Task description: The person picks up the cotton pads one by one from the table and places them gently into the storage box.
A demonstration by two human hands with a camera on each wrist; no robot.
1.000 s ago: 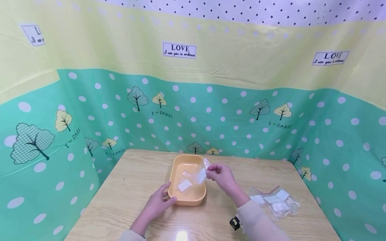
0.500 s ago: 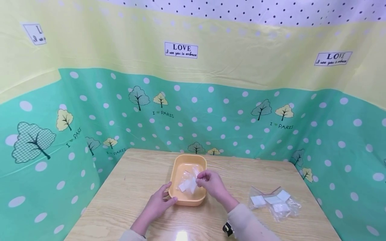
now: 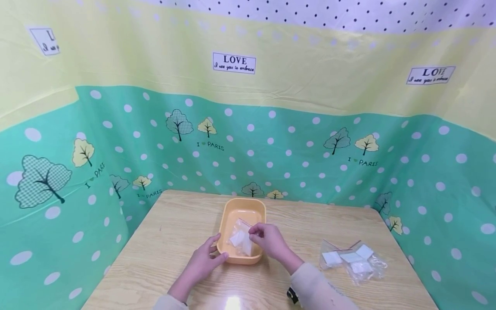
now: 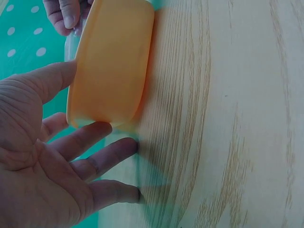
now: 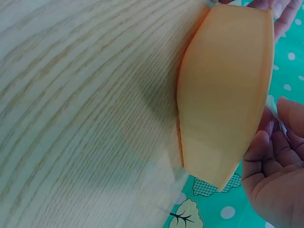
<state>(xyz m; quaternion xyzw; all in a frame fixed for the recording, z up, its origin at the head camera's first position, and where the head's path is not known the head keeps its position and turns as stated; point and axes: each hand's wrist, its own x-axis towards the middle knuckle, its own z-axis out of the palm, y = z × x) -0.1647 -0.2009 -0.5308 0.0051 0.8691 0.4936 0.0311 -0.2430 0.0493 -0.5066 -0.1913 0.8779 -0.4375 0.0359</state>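
Note:
An orange plastic tray (image 3: 243, 260) stands on the table in the head view. My left hand (image 3: 204, 259) holds its near left corner; the left wrist view shows the thumb (image 4: 59, 78) at the rim and a fingertip against the side, other fingers spread. Over the tray's right rim, my right hand (image 3: 270, 241) pinches a clear zip bag with a white piece (image 3: 246, 246) in it. A similar zip bag (image 3: 237, 237) lies inside, overlapped by the pinched one. In the right wrist view, a bit of clear plastic (image 5: 271, 105) shows between the right hand's thumb and curled fingers.
Several more clear zip bags (image 3: 354, 259) with white pieces and red seal lines lie in a pile on the right of the wooden table (image 3: 174, 224). A patterned green and yellow curtain (image 3: 240, 150) encloses the table's back and sides.
My right hand has moved left and down, bringing the zip bag from over the right rim into the tray, onto the other bag. The left hand has stayed at the corner.

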